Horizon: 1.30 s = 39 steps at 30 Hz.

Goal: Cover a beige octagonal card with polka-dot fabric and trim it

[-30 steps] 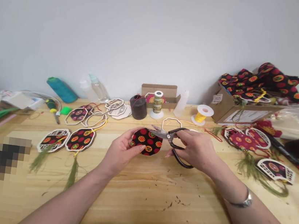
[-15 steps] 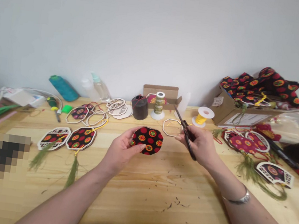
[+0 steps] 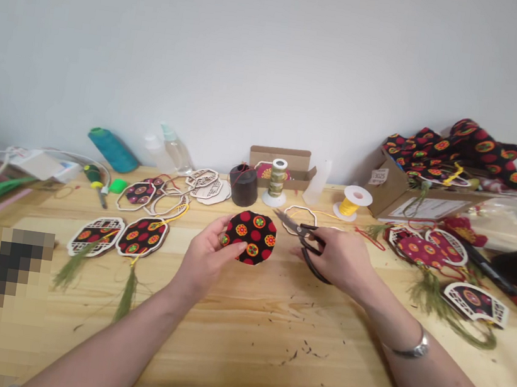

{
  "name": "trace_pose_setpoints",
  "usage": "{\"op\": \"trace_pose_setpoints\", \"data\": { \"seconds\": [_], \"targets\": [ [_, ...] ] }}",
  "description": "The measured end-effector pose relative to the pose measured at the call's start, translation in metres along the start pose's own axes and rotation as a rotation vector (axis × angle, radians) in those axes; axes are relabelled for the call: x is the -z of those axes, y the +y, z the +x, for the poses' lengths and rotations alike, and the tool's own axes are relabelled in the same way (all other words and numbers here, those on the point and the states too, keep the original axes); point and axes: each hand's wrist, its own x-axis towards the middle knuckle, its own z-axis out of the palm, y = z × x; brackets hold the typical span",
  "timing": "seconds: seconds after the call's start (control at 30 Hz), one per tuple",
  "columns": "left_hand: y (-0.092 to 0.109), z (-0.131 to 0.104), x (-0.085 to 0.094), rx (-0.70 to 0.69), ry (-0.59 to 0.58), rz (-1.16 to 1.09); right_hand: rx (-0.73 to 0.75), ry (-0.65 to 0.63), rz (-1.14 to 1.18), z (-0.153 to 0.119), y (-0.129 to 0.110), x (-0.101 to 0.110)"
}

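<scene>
Between thumb and fingers, my left hand (image 3: 211, 247) grips a roundish patterned fabric piece (image 3: 253, 236), black with red, orange and green motifs. Its patterned face is turned toward me, above the table. To its right, my right hand (image 3: 338, 258) is closed around black-handled scissors (image 3: 312, 242). The blades point left toward the fabric but stay apart from it. Behind the blades lies a thin wooden outline frame (image 3: 300, 220) with yellow cord. Small dark scraps (image 3: 299, 351) are scattered on the wooden table (image 3: 219, 347) below my hands.
Tasselled ornaments (image 3: 142, 237) lie at left, more ornaments (image 3: 432, 249) at right. Along the wall stand a teal thread cone (image 3: 112, 150), a black spool (image 3: 243, 186), a patterned thread spool (image 3: 277, 183) and a yellow cord spool (image 3: 352, 203). A cardboard box (image 3: 419, 202) holds fabric.
The scissors have swung from pointing steeply up to lying nearly level, blades toward the left. The fabric piece has turned slightly and shifted a little left in my left hand.
</scene>
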Motion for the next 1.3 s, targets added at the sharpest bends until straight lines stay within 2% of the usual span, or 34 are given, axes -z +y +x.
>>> {"op": "trace_pose_setpoints", "data": {
  "seconds": [0.1,0.3,0.4,0.47,0.53,0.6,0.63,0.73,0.9,1.1,1.3],
  "targets": [
    [0.001,0.001,0.000,-0.007,0.016,-0.036,0.091,-0.042,-0.093,-0.005,-0.005,-0.006],
    [0.000,-0.001,0.000,0.037,-0.022,-0.014,0.260,-0.124,0.069,-0.013,-0.008,-0.016],
    [-0.001,-0.002,-0.001,0.039,-0.050,0.038,0.410,-0.097,0.212,-0.012,-0.008,-0.015],
    [-0.001,-0.003,-0.001,0.039,-0.060,0.073,0.477,-0.006,0.302,-0.010,-0.007,-0.014],
    [0.000,-0.004,-0.002,0.044,-0.076,0.108,0.429,0.116,0.405,-0.009,-0.006,-0.012],
    [0.002,-0.005,-0.003,0.053,-0.122,0.157,0.307,0.161,0.572,-0.007,-0.006,-0.011],
    [0.003,-0.006,-0.004,0.059,-0.154,0.186,0.253,0.138,0.677,-0.007,-0.006,-0.010],
    [0.006,-0.009,-0.006,0.084,-0.244,0.268,0.174,-0.037,0.921,-0.007,-0.009,-0.009],
    [0.004,-0.013,-0.008,0.117,-0.350,0.309,0.121,-0.270,0.997,-0.011,-0.019,-0.008],
    [0.003,-0.015,-0.008,0.100,-0.344,0.377,0.069,-0.343,0.998,-0.013,-0.023,-0.009],
    [0.003,-0.015,-0.008,0.119,-0.337,0.344,0.065,-0.399,1.081,-0.014,-0.021,-0.015]
  ]
}}
